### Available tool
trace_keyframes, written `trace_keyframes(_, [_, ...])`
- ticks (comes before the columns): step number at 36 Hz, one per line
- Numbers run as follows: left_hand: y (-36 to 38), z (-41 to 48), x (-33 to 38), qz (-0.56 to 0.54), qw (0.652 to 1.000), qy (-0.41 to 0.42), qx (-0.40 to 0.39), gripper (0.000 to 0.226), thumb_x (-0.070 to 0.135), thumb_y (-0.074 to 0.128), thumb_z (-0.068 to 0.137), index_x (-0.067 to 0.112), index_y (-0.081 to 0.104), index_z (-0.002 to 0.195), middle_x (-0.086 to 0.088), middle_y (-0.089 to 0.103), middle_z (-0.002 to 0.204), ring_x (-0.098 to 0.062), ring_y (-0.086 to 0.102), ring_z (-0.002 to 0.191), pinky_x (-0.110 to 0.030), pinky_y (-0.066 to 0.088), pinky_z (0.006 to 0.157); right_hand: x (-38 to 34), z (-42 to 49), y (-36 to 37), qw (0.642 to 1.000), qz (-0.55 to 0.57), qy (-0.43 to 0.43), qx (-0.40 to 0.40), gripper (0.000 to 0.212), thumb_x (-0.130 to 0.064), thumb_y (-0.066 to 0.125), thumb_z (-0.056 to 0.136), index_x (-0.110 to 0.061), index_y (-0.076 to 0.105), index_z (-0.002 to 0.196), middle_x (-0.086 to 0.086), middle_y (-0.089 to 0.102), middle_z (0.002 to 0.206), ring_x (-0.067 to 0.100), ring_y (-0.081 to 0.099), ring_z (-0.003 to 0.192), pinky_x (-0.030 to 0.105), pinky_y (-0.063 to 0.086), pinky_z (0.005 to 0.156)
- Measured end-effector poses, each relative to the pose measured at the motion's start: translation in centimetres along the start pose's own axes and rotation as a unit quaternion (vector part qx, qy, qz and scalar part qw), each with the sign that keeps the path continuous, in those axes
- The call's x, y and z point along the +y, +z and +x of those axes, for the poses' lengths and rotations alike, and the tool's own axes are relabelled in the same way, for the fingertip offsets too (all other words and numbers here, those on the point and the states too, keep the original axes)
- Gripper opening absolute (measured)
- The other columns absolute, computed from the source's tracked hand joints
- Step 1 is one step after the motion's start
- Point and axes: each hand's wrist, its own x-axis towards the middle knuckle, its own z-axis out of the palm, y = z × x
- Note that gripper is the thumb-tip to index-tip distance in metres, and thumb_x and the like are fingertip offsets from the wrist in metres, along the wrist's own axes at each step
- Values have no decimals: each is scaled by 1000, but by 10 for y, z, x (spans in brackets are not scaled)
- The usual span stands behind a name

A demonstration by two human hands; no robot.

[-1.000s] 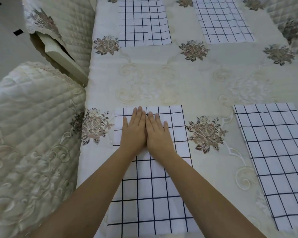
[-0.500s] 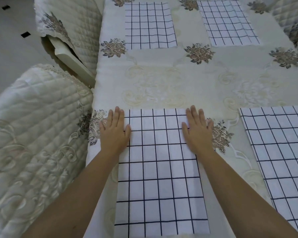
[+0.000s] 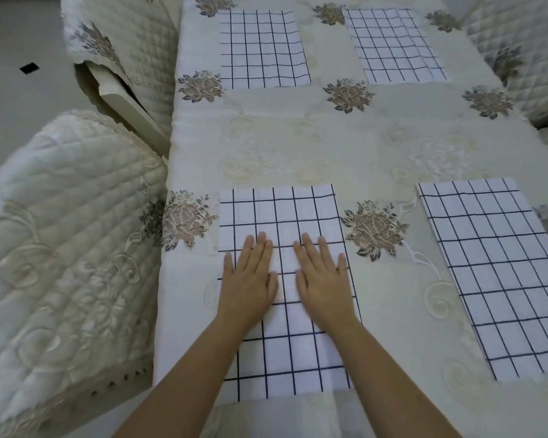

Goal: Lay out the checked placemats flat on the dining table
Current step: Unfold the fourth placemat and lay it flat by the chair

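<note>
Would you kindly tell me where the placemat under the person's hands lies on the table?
The pressed placemat lies near-left on the dining table in the head view, between two embroidered flowers, left of a second placemat.

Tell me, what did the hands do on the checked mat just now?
The left hand and right hand swept apart to the side edges of the near-left placemat, then slid back toward its middle, flat throughout. Nothing was gripped. The other three placemats stayed put.
</note>
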Motion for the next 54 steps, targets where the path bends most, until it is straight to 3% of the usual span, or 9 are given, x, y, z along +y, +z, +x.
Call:
trace_keyframes(9, [-2, -32, -46, -35, 996, -77, 26, 55, 26, 30, 87, 3, 49, 133, -13, 46, 141, -33, 46, 128, -61, 39, 93, 64, -26, -12, 993, 34, 111, 0, 63, -40, 4, 89, -23, 17, 148, -8, 8, 156, 18, 5, 146, 53, 12, 113])
trace_keyframes(13, [-13, -35, -34, -81, 987, -135, 10, 57, 25, 27, 90, 3, 32, 143, -14, 22, 154, -31, 17, 143, -58, 14, 111, 57, -27, -25, 968, 183, 171, 26, 44, -19, 27, 100, -16, 32, 144, -3, 18, 156, 15, 6, 145, 47, 0, 115])
trace_keyframes(21, [3, -70, 34, -80, 996, -4, -27, 51, 24, 35, 82, 3, 58, 123, -14, 54, 133, -31, 52, 123, -56, 47, 89, -32, -62, -4, 996, 81, 31, 31, 50, -22, 31, 82, -10, 57, 124, 14, 52, 136, 33, 48, 127, 58, 40, 96])
trace_keyframes(26, [12, -83, 16, -43, 999, 30, -6, 52, 31, 37, 85, 12, 55, 130, -7, 50, 139, -26, 48, 128, -53, 42, 95, -10, -90, 17, 1000, 28, 1, 13, 50, -31, 31, 91, -23, 37, 140, -2, 38, 148, 19, 25, 138, 46, 20, 106])
trace_keyframes(29, [10, -80, -7, -26, 1000, -7, -11, 54, 31, 35, 85, 13, 52, 133, -7, 47, 141, -28, 47, 128, -57, 43, 92, 18, -92, 7, 998, 30, 48, 1, 53, -33, 27, 92, -21, 37, 142, -3, 32, 150, 21, 28, 140, 53, 30, 105])
trace_keyframes(37, [8, -95, -43, -62, 993, -101, 17, 73, 44, 1, 83, 17, 23, 147, 1, 12, 156, -19, 8, 145, -53, 8, 113, 54, -112, -5, 990, 58, 128, 8, 64, -43, 2, 89, -22, 11, 148, -13, -2, 152, 15, 4, 145, 50, 7, 114])
trace_keyframes(41, [5, -92, -19, -102, 982, -157, 16, 67, 31, 13, 85, 8, 20, 147, -13, 3, 157, -29, -3, 145, -55, 1, 113, 45, -108, -16, 958, 211, 196, 12, 47, -30, 24, 102, -18, 24, 147, -7, 10, 157, 12, 0, 145, 44, -6, 116])
trace_keyframes(48, [11, -94, 54, -81, 996, 11, -27, 60, 29, 12, 91, 13, 15, 149, -3, 3, 158, -22, -3, 146, -48, 0, 115, 11, -113, -6, 975, 170, 144, 21, 63, -38, 26, 89, -13, 23, 147, 5, 14, 157, 23, 7, 146, 46, 3, 115])
trace_keyframes(54, [23, -102, 44, -34, 998, 29, -41, 51, 30, 34, 86, 18, 51, 132, -1, 48, 141, -22, 45, 130, -55, 37, 96, 34, -119, 1, 970, 199, 124, 66, 53, -29, 30, 88, -13, 46, 136, -1, 34, 150, 16, 26, 141, 40, 15, 114])
